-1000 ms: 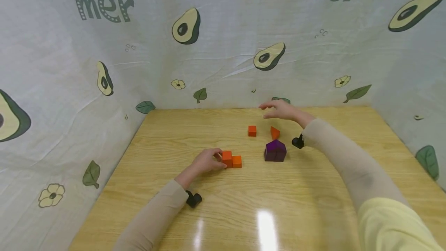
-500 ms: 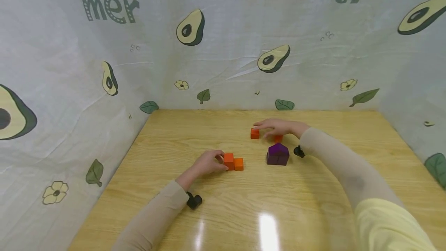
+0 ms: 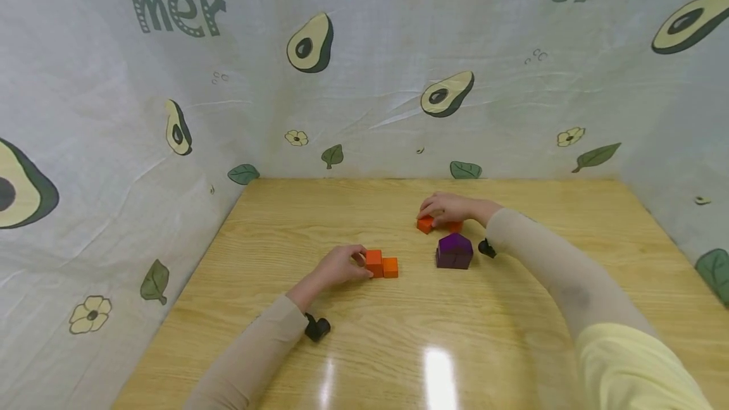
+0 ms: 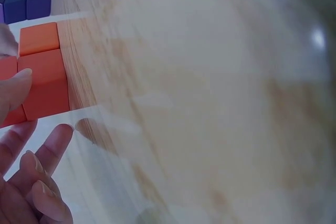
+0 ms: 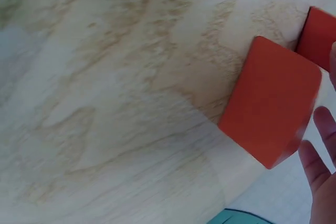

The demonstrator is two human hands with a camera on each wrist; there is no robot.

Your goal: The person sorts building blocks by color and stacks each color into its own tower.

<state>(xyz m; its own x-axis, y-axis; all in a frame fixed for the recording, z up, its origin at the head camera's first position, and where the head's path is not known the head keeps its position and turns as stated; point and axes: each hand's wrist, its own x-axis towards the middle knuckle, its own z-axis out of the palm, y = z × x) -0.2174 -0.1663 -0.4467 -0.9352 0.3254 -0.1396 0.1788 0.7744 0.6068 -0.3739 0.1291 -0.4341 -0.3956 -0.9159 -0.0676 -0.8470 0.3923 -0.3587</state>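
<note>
Two orange blocks (image 3: 381, 264) lie side by side at the table's middle. My left hand (image 3: 357, 260) pinches the taller one; in the left wrist view my thumb (image 4: 14, 88) lies on the orange block (image 4: 46, 85), with a smaller orange cube (image 4: 38, 38) behind it. Farther back, my right hand (image 3: 434, 215) curls over an orange cube (image 3: 424, 225) that sits beside an orange wedge (image 3: 455, 226). The right wrist view shows that orange cube (image 5: 270, 100) close up, my fingertips (image 5: 321, 153) at its edge. A purple house-shaped block (image 3: 454, 252) stands just in front of the right hand.
The wooden table (image 3: 398, 334) is boxed in on three sides by a cloth printed with avocados (image 3: 364, 81). Small black cameras sit on my left wrist (image 3: 317, 328) and my right wrist (image 3: 486, 247). Bare wood stretches across the near half.
My right hand came down from above the table onto the far orange cube and drew it a little towards the wedge. The left hand has stayed on its blocks.
</note>
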